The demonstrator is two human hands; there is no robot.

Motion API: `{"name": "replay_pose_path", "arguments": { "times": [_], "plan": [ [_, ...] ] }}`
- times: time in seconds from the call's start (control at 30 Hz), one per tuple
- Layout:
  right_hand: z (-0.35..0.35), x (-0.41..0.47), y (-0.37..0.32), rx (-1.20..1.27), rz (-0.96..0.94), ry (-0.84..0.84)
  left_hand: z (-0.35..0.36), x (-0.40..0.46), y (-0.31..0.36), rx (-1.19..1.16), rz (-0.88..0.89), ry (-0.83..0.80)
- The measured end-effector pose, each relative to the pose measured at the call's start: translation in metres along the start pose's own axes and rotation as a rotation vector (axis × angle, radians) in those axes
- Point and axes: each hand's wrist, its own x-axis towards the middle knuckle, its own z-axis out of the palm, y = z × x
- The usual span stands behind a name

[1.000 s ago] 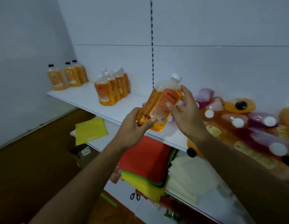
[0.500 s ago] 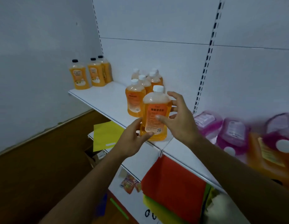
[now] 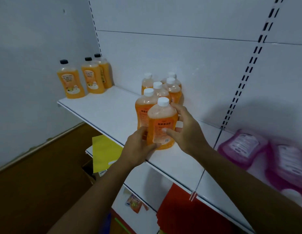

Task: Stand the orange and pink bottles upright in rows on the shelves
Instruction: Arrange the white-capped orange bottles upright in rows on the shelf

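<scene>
An orange bottle with a white cap (image 3: 162, 123) stands upright near the front edge of the white shelf (image 3: 103, 108). My left hand (image 3: 138, 149) grips its lower left side and my right hand (image 3: 187, 130) wraps its right side, thumb on the label. Right behind it stand several more white-capped orange bottles (image 3: 157, 92) in two rows. Three black-capped orange bottles (image 3: 84, 78) stand upright at the shelf's far left. Pink bottles (image 3: 243, 149) lie on their sides on the shelf to the right, blurred.
A slotted upright (image 3: 244, 73) divides the shelf bays. Below, a lower shelf holds a yellow sheet (image 3: 104, 151), red sheets (image 3: 184, 210) and a small packet (image 3: 134, 202). A brown floor (image 3: 33, 174) lies at the left, along a grey wall.
The orange bottle went from tilted in the air to upright on the shelf, in front of the white-capped bottles. Both hands stayed on it. My view swung left.
</scene>
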Motion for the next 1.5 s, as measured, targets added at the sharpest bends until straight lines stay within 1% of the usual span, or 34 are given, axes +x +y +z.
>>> {"name": "replay_pose_path", "arguments": {
  "times": [0.1,0.2,0.37,0.53,0.63,0.73,0.8,0.93,1.07,1.23,1.33,1.5],
  "plan": [
    [0.009,0.007,-0.004,-0.001,0.054,0.002,-0.008,0.009,-0.012,0.057,0.019,-0.016],
    [0.021,0.012,-0.009,-0.013,0.035,-0.002,-0.017,0.014,-0.021,0.125,0.03,-0.011],
    [0.054,0.02,-0.015,-0.067,0.049,0.083,-0.036,0.017,-0.031,0.096,0.056,-0.011],
    [0.068,0.025,-0.019,-0.127,0.068,0.152,-0.04,0.027,-0.036,0.159,0.027,-0.001],
    [0.07,0.019,-0.021,-0.195,0.081,0.149,-0.035,0.023,-0.036,0.17,0.004,0.067],
    [0.062,0.004,-0.021,-0.224,0.101,0.127,-0.033,0.007,-0.033,0.102,-0.032,0.182],
    [0.052,-0.011,-0.022,-0.216,0.136,0.143,-0.03,-0.006,-0.028,0.077,0.024,0.177],
    [0.019,-0.048,-0.025,-0.321,0.228,0.156,-0.008,-0.032,-0.002,0.171,0.231,0.01],
    [-0.039,-0.098,-0.035,-0.47,0.238,0.148,0.032,-0.057,0.045,0.336,0.29,-0.16],
    [-0.13,-0.184,-0.043,-0.66,0.27,0.205,0.091,-0.105,0.112,0.469,0.484,-0.275],
    [-0.182,-0.246,-0.05,-0.757,0.332,0.255,0.128,-0.134,0.155,0.483,0.546,-0.333],
    [-0.258,-0.333,-0.062,-0.823,0.44,0.321,0.18,-0.177,0.219,0.464,0.699,-0.329]
  ]
}}
